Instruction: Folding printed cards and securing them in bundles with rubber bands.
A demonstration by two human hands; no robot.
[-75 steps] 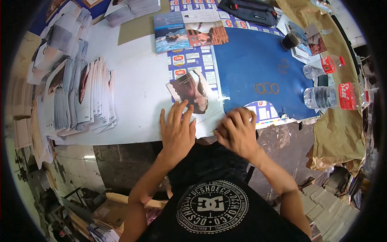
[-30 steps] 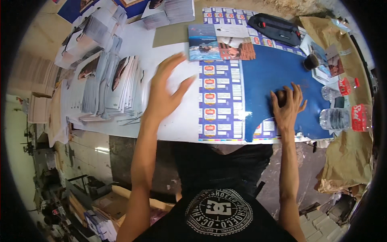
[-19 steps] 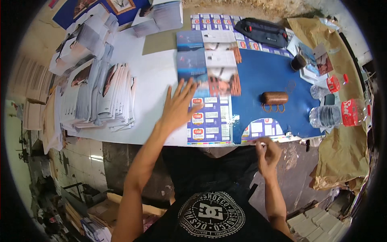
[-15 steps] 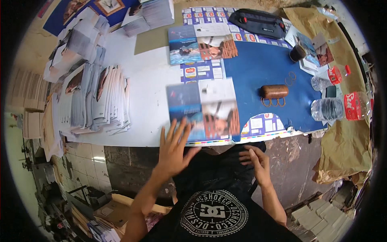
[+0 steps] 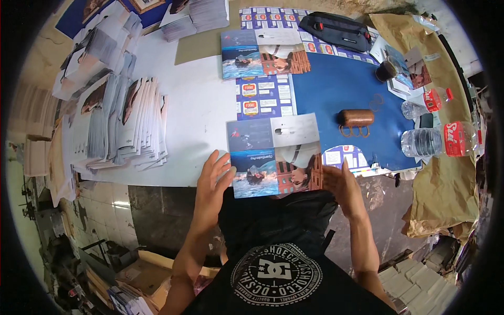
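Note:
A folded printed sheet (image 5: 297,128) with four picture panels lies at the table's front edge, its near end sticking out past the edge. My right hand (image 5: 344,189) grips its right side, thumb up and the fingertips partly hidden at the sheet's edge. Beside the left side, my left hand (image 5: 211,186) is open with fingers apart, its thumb close to the sheet's edge; whether it touches cannot be made out. A matching printed sheet (image 5: 241,55) lies farther back. Between them shows a purple label-printed sheet (image 5: 265,97) on the table.
Fanned stacks of folded prints (image 5: 139,123) stand at the left, with more paper piles (image 5: 207,16) behind. On the blue surface sit a brown cylinder with rings (image 5: 357,116) and a dark cup (image 5: 386,71). Plastic bottles (image 5: 422,143) lie at the right; a black pouch (image 5: 336,30) is at the back.
The near printed sheet has come toward me and slightly right, over the table edge. My right hand has risen to its right side; my left hand has moved off its surface to its left side.

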